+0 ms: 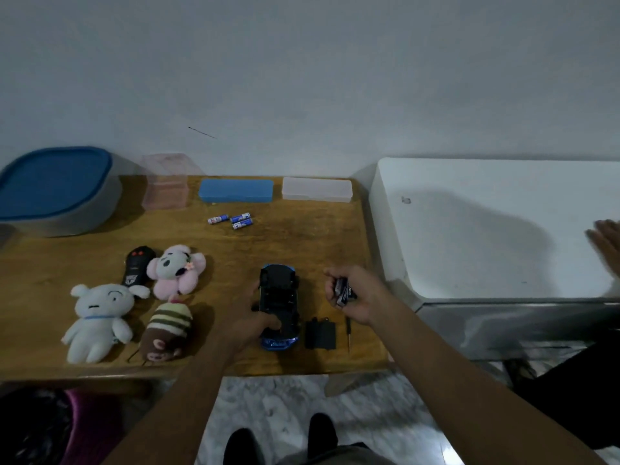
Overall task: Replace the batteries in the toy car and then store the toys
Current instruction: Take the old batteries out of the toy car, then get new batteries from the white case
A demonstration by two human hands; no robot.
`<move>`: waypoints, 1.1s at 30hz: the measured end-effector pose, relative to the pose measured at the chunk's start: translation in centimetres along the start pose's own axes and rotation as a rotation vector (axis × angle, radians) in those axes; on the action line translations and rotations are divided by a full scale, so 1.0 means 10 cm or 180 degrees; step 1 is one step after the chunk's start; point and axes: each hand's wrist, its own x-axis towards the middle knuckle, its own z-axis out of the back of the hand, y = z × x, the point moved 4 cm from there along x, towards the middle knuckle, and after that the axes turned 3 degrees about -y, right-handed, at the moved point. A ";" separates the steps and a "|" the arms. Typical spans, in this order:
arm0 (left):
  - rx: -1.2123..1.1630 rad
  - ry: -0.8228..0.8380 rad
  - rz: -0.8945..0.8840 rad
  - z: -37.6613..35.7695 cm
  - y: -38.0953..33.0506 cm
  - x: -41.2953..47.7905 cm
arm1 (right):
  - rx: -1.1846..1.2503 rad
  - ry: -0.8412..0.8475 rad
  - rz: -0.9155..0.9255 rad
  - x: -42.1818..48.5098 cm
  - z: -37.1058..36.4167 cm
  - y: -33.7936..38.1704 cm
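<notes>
A blue toy car (279,298) lies upside down on the wooden table (302,243), its black underside and open battery bay facing up. My left hand (250,317) grips the car along its left side and near end. My right hand (355,293) hovers just right of the car, closed around dark used batteries (344,290). The black battery cover (320,333) and a small screwdriver (349,333) lie right of the car's near end. Three blue-and-white batteries (231,220) rest farther back. A black remote control (137,265) lies to the left.
Three plush toys (100,320) lie at the front left. A blue-lidded grey bin (55,193), a clear pink box (165,186), a blue case (236,190) and a white case (317,188) line the back. A white appliance (503,229) stands right; another person's hand (607,245) shows there.
</notes>
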 end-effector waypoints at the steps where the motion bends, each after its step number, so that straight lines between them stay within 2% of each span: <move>1: 0.0098 -0.0057 -0.0010 0.00 -0.02 -0.03 | -0.0012 -0.0016 -0.0019 -0.01 0.02 0.00; 9: 0.0820 -0.0616 0.0019 0.03 -0.16 -0.13 | -0.0265 -0.0079 -0.0064 -0.03 0.19 0.08; 14: 0.0997 -0.1427 -0.0513 0.09 -0.49 -0.21 | -0.0512 -0.0242 0.0128 0.02 0.29 0.26; 16: 0.0958 -0.1587 -0.0755 0.09 -0.66 -0.20 | -0.0595 -0.0326 0.0242 0.04 0.30 0.37; 22: 0.1270 -0.1484 -0.1172 -0.06 -1.15 0.13 | -0.1025 -0.0703 0.0800 0.17 0.28 0.76; 29: 0.2131 -0.0997 -0.1408 -0.43 -1.62 0.84 | -0.1817 -0.1134 0.1181 0.61 0.23 1.16; 33: 0.2640 -0.0962 -0.1531 -0.54 -1.83 1.25 | -0.2394 -0.1506 0.1442 0.91 0.14 1.35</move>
